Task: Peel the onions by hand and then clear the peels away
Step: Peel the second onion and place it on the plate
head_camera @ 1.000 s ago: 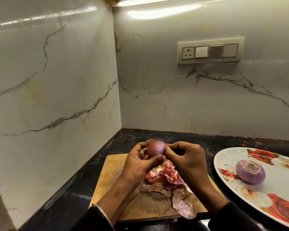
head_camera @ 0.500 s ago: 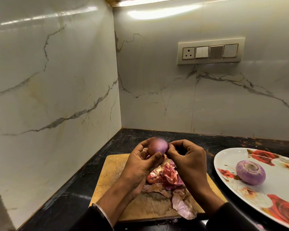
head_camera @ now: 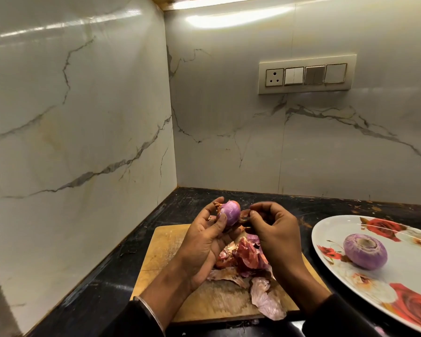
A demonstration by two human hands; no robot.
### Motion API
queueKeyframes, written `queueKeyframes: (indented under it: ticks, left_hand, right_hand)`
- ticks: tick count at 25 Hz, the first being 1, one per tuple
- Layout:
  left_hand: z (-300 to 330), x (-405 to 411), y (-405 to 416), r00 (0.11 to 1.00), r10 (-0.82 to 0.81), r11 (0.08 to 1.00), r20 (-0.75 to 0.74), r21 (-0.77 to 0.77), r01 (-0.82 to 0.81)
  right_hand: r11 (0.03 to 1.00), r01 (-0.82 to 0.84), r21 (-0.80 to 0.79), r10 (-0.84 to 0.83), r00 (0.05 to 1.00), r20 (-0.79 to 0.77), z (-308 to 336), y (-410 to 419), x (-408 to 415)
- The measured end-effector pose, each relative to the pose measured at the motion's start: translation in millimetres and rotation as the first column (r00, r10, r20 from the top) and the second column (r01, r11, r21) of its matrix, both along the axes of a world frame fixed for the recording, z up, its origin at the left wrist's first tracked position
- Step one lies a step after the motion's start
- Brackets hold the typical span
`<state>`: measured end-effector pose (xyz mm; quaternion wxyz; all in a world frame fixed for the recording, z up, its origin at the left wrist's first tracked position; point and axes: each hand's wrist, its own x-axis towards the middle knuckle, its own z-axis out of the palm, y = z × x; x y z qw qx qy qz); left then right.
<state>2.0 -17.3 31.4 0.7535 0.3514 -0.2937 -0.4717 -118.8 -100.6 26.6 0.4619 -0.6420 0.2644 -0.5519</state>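
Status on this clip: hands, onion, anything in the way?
Left hand grips onion above cutting board. Right hand pinches skin flap at its side. Peels piled beneath; peeled onion on plate. Nothing obstructing.

Glossy marble-look walls (head_camera: 83,117), scuffed wooden board (head_camera: 165,246), papery peels (head_camera: 265,297), perhaps ceramic plate (head_camera: 326,229).
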Motion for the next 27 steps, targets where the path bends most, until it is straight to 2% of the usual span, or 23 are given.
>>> queueKeyframes:
  ticks: [3, 8, 11, 17, 19, 22, 24, 27]
  left_hand:
    - [-3.4, 2.3, -0.8, 0.999, 0.004, 1.0, 0.036, 0.014, -0.004]
    - [-3.5, 2.2, -0.1, 0.998, -0.002, 1.0, 0.059, 0.019, 0.001]
    - [-3.6, 0.5, -0.5, 0.998, 0.002, 1.0, 0.065, 0.015, -0.003]
    - [-3.0, 2.8, -0.5, 1.0, -0.021, 1.0, -0.023, -0.012, 0.02]
    - [-2.9, 3.7, -0.6, 1.0, -0.008, 1.0, -0.015, -0.009, 0.008]
    - [-0.7, 3.6, 0.1, 1.0, 0.005, 0.999, -0.01, -0.039, -0.006]
    - [1.3, 3.7, 0.7, 1.0, 0.02, 0.999, -0.009, -0.048, -0.02]
    - [1.7, 4.5, 0.9, 1.0, 0.007, 0.998, -0.004, -0.057, -0.007]
  right_hand:
    - [0.991, -0.021, -0.131, 0.013, 0.998, -0.062, 1.1, 3.1, 1.2]
    - [0.964, 0.024, -0.265, -0.06, 0.99, -0.129, 1.2, 6.3, 0.6]
    - [0.973, 0.054, -0.224, -0.082, 0.989, -0.12, -2.1, 2.4, 0.5]
    - [0.998, 0.069, 0.012, -0.069, 0.998, 0.001, -2.3, -7.0, -1.0]
    - [0.996, 0.088, -0.024, -0.09, 0.99, -0.111, -4.1, -11.5, -2.4]
    - [0.996, 0.007, -0.088, -0.035, 0.946, -0.323, -5.0, -7.8, 0.3]
    - [0.994, 0.001, -0.109, -0.035, 0.949, -0.314, -4.2, -6.6, 0.3]
    - [0.996, -0.006, -0.089, -0.008, 0.987, -0.16, 0.0, -6.9, -2.0]
